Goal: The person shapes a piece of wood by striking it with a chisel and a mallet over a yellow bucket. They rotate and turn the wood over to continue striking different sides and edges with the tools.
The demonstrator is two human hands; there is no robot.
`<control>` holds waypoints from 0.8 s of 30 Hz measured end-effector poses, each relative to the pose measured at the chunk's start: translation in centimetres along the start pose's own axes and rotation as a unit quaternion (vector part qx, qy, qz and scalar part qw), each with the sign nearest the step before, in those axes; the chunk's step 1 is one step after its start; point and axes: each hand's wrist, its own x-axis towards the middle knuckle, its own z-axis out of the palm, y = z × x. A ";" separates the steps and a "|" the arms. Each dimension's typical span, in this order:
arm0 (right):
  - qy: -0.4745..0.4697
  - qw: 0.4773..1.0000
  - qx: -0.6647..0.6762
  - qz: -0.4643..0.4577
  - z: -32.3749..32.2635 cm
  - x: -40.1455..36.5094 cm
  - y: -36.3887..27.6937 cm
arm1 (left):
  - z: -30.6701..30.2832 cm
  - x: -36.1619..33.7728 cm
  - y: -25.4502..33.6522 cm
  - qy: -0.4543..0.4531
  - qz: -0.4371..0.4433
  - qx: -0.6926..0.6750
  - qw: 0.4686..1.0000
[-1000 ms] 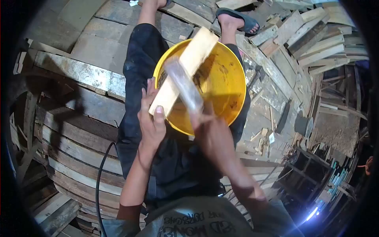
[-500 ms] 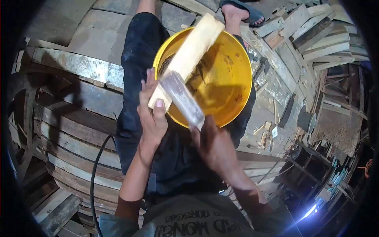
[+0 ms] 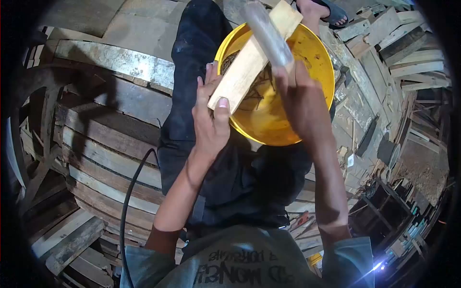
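A pale wooden block (image 3: 245,72) slants across the open top of a yellow bucket (image 3: 314,53). My left hand (image 3: 211,115) grips its lower end, with the thumb on top and the fingers at the left side. In my right hand (image 3: 305,98) is a wide grey blade-like tool (image 3: 268,33), blurred by motion; it lies over the upper part of the block, and whether it touches the wood cannot be told. Thin dark brown pieces (image 3: 259,91) are inside the bucket, between my legs.
Wooden planks (image 3: 115,139) are stacked at the left, beside a black cable (image 3: 127,201). Offcuts (image 3: 418,62) and chips are piled at the right. A person's sandalled foot (image 3: 331,14) is at the top. A bright light (image 3: 379,265) glows at the lower right.
My right hand and the tool have moved up and forward along the block, from its lower end to its upper part. The view has shifted, so the bucket and block appear further right and higher.
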 end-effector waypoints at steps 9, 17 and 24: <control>0.000 1.000 0.017 0.008 2.0 -8.2 0.0 | 0.2 -0.2 -0.7 -0.007 -0.012 -0.008 1.000; 0.012 0.999 0.012 0.039 1.1 0.5 -0.1 | -0.2 0.5 -0.8 -0.003 -0.012 -0.007 1.000; -0.081 0.988 -0.063 0.117 -0.1 -0.7 -2.1 | -0.1 -0.1 -0.9 -0.013 -0.004 0.016 1.000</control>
